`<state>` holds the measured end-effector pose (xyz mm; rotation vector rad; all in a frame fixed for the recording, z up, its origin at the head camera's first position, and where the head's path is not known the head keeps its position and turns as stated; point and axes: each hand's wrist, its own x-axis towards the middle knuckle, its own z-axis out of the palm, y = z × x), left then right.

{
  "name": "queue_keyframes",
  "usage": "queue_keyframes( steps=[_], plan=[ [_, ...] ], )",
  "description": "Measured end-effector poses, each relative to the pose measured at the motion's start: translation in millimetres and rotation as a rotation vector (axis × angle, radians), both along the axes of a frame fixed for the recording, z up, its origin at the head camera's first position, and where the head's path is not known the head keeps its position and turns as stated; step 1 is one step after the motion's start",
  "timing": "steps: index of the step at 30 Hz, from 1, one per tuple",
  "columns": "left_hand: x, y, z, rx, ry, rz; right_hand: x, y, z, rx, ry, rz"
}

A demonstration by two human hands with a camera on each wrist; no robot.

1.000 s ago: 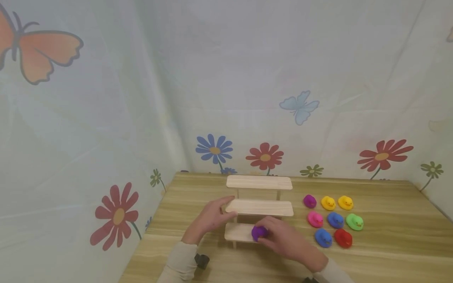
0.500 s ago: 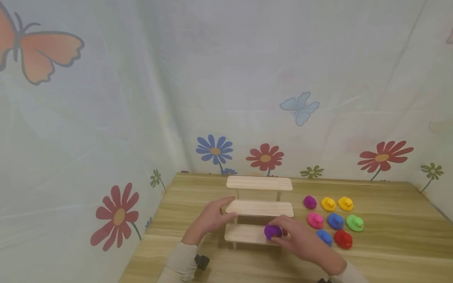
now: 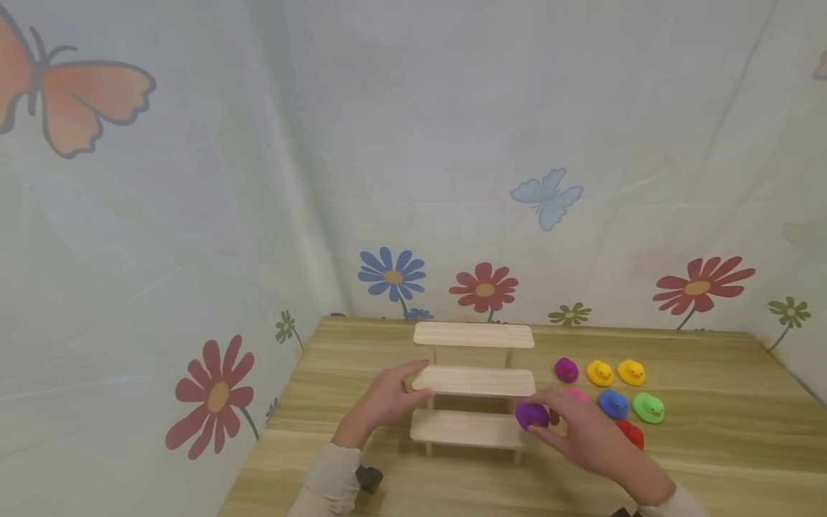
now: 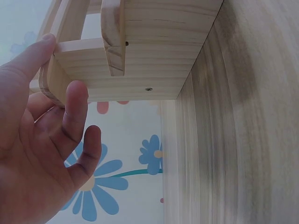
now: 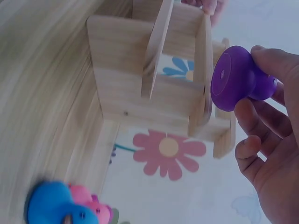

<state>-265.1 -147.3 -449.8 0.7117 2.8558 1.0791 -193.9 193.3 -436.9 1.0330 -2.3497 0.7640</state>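
Note:
A three-tier wooden shelf (image 3: 474, 380) stands on the table. My left hand (image 3: 388, 395) holds the left end of its middle board, thumb and fingers at the edges, as the left wrist view also shows. With thumb and fingers, my right hand (image 3: 591, 434) pinches a purple rubber duck (image 3: 531, 415) just off the right end of the lowest board. In the right wrist view this purple duck (image 5: 233, 77) is tilted, its flat underside showing, apart from the shelf. The right hand partly covers a pink duck (image 3: 577, 395) and a red duck (image 3: 631, 434).
Right of the shelf sit more rubber ducks: another purple one (image 3: 566, 370), two yellow ones, a blue one (image 3: 613, 403) and a green one (image 3: 648, 407). A flowered curtain (image 3: 413, 179) hangs behind the wood-grain table (image 3: 730, 402) and along its left side.
My right hand has carried the purple duck rightward from over the lowest board to beyond its right end. It now hides the nearer blue duck. My left hand stays on the shelf.

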Motion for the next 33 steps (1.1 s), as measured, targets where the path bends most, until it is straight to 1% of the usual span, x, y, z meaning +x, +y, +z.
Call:
queue_keyframes(
  steps=[3, 6, 9, 12, 15, 17, 22, 24, 28, 33],
  plan=[
    [0.0, 0.2, -0.4, 0.004, -0.010, 0.002, -0.1, 9.3, 0.7, -0.003, 0.014, -0.017],
    [0.3, 0.3, 0.5, 0.008, -0.016, 0.003, -0.4, 19.1, 1.5, 0.007, 0.011, -0.039],
    [0.2, 0.0, 0.9, 0.008, -0.015, 0.002, -1.8, 29.7, 1.2, 0.016, 0.030, -0.040],
    [0.0, -0.1, 0.8, 0.007, -0.012, 0.002, -2.6, 40.5, -0.4, -0.001, 0.058, -0.025],
    [0.0, -0.1, 0.4, 0.011, -0.013, 0.001, -1.9, 50.4, -2.6, -0.018, 0.046, -0.036],
    [0.3, 0.1, 0.2, 0.013, -0.016, 0.001, -0.6, 56.8, -4.6, -0.018, 0.017, -0.069],
    [1.1, 0.9, 1.1, 0.010, -0.018, 0.005, 2.5, 74.0, -8.8, 0.022, -0.042, -0.199],
    [1.1, 1.0, 1.5, 0.012, -0.019, 0.007, 3.6, 81.1, -10.0, 0.032, -0.063, -0.230],
    [1.4, 1.2, 2.0, 0.011, -0.023, 0.009, 5.4, 94.1, -10.9, 0.027, -0.074, -0.268],
    [1.5, 1.4, 1.8, 0.002, -0.018, 0.007, 7.3, 108.4, -11.1, 0.036, -0.048, -0.326]
  ],
)
